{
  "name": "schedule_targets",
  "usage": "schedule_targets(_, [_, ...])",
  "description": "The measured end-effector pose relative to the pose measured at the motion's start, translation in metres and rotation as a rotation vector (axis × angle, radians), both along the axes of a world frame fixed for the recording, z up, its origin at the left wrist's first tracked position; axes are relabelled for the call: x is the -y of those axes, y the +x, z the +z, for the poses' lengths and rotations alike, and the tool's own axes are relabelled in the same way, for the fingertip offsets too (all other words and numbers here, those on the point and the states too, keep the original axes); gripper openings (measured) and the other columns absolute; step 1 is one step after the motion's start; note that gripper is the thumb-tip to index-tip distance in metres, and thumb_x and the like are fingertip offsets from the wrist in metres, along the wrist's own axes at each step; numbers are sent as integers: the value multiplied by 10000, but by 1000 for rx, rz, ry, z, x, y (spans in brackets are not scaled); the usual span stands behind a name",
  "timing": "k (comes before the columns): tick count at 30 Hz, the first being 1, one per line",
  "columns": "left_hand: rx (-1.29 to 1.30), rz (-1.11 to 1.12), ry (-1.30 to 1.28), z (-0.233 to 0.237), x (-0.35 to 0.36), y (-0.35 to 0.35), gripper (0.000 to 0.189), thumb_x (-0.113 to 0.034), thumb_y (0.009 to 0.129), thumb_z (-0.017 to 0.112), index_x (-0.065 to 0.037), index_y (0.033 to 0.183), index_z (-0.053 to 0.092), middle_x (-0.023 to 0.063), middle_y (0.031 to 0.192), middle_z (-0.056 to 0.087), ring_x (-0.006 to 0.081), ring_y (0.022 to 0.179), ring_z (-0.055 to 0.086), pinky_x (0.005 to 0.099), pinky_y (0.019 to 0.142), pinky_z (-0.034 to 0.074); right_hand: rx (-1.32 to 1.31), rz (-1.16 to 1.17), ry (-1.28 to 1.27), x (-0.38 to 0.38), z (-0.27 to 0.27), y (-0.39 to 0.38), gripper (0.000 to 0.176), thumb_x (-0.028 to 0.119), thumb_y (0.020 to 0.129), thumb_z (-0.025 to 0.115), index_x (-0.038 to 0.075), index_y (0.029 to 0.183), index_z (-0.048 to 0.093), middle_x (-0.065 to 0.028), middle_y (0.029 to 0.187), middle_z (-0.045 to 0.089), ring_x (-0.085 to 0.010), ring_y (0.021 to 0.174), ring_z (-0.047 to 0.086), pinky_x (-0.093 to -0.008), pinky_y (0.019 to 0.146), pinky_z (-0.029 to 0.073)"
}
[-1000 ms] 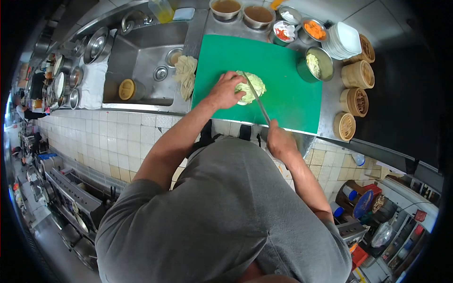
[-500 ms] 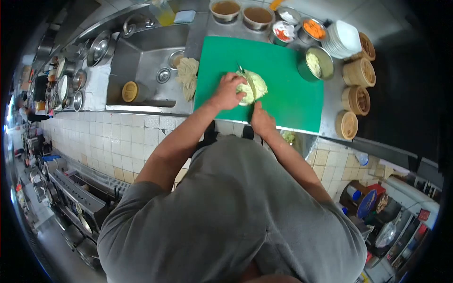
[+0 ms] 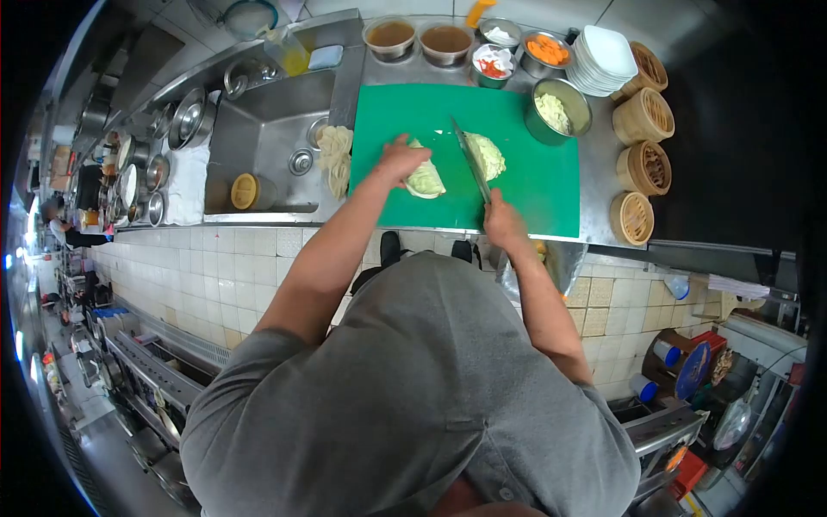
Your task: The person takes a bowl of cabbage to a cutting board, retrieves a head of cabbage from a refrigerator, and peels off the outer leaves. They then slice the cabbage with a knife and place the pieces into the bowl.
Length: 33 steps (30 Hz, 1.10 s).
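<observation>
Two cut pieces of cabbage lie apart on the green cutting board [image 3: 534, 189]. My left hand [image 3: 403, 161] grips the left cabbage piece [image 3: 426, 181] from its left side, fingers over its upper end. In my right hand [image 3: 505, 222] is the handle of a kitchen knife [image 3: 470, 157]. Its long blade points away from me and slants left, beside the cut edge of the right cabbage piece [image 3: 488, 158]. Small cabbage scraps lie near the knife tip. The far right corner of the board bears a metal pot [image 3: 537, 129] of cut cabbage.
A steel sink [image 3: 258, 129] is on the left, with a cloth [image 3: 334, 155] on its right edge. Behind the board stand bowls of brown liquid [image 3: 389, 36] and a bowl of orange pieces [image 3: 546, 50]. White plates [image 3: 607, 52] and bamboo steamers [image 3: 633, 217] line the right.
The cabbage has come apart into two pieces. My left hand has shifted left with one piece, and the knife has moved right, out of the cut.
</observation>
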<state>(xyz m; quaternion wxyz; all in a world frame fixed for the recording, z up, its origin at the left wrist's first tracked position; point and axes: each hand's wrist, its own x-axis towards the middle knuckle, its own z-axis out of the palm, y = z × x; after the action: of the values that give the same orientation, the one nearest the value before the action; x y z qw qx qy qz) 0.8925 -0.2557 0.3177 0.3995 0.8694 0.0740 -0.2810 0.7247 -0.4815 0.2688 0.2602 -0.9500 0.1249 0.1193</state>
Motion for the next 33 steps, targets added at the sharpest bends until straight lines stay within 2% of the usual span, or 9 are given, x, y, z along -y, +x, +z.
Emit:
schedule_targets(3, [-225, 157, -498, -20, -40, -2, 836, -228, 857, 650, -73, 1626, 361, 182, 1489, 552, 389, 1371, 560, 462, 1071, 550, 71, 55, 81, 9, -2, -13, 237, 238, 1064, 512, 47, 1202, 484, -318, 993, 713, -548, 970, 675, -650, 854, 509])
schedule_targets(5, [-318, 154, -1056, -52, -73, -2, 803, -72, 831, 555, -104, 1616, 385, 131, 1406, 599, 346, 1325, 590, 493, 1104, 527, 71, 58, 125, 5, -1, -21, 240, 233, 1062, 525, 41, 1198, 481, -322, 991, 710, -552, 968, 671, -653, 849, 502])
schedule_targets(15, [-156, 312, -1565, -92, -82, -35, 583, 89, 774, 499, -165, 1299, 500, 187, 1432, 556, 377, 1346, 547, 530, 1169, 461, -12, 96, 95, -29, 10, -20, 254, 226, 1051, 539, 31, 1206, 489, -331, 984, 715, -546, 966, 680, -658, 877, 500])
schedule_targets(19, [215, 313, -1386, -99, -65, -45, 606, 148, 752, 509, -140, 1278, 429, 210, 1512, 482, 364, 1403, 496, 499, 1186, 443, -104, 91, 16, -34, 31, -15, 249, 205, 1037, 528, 35, 1216, 496, -320, 987, 729, -530, 980, 699, -652, 901, 513])
schedule_targets(21, [578, 111, -930, -96, -62, -53, 601, 151, 753, 551, -114, 1262, 369, 239, 1566, 405, 374, 1438, 453, 468, 1199, 422, -157, 108, -60, -37, 39, -16, 246, 177, 1018, 523, 40, 1221, 497, -310, 992, 739, -518, 984, 714, -643, 891, 533])
schedule_targets(24, [744, 18, -683, -92, -53, -62, 614, 103, 783, 596, -103, 1300, 336, 264, 1578, 383, 365, 1419, 464, 444, 1194, 411, -147, 110, -73, -42, 51, -21, 252, 151, 1000, 524, 44, 1228, 513, -307, 1001, 743, -510, 971, 723, -631, 866, 552])
schedule_targets(28, [717, 55, -522, -67, -39, -72, 576, 34, 805, 692, -39, 1270, 361, 299, 1540, 380, 426, 1419, 451, 490, 1207, 380, -149, 136, -108, -55, 83, -27, 277, 136, 999, 520, 38, 1258, 532, -292, 1007, 748, -490, 945, 739, -600, 836, 578])
schedule_targets(30, [783, 32, -433, -71, -35, -68, 576, 16, 808, 724, -8, 1263, 371, 306, 1483, 404, 449, 1394, 456, 506, 1198, 373, -96, 201, -182, -59, 94, -30, 434, 140, 994, 535, 30, 1414, 505, -290, 964, 737, -476, 879, 730, -597, 780, 563])
schedule_targets(33, [813, 8, -334, -73, -29, -67, 577, 22, 841, 716, -26, 1280, 345, 297, 1513, 403, 420, 1367, 491, 478, 1170, 408, -131, 221, -223, -60, 103, -33, 455, 127, 995, 510, 50, 1444, 503, -286, 982, 739, -468, 908, 736, -592, 803, 566])
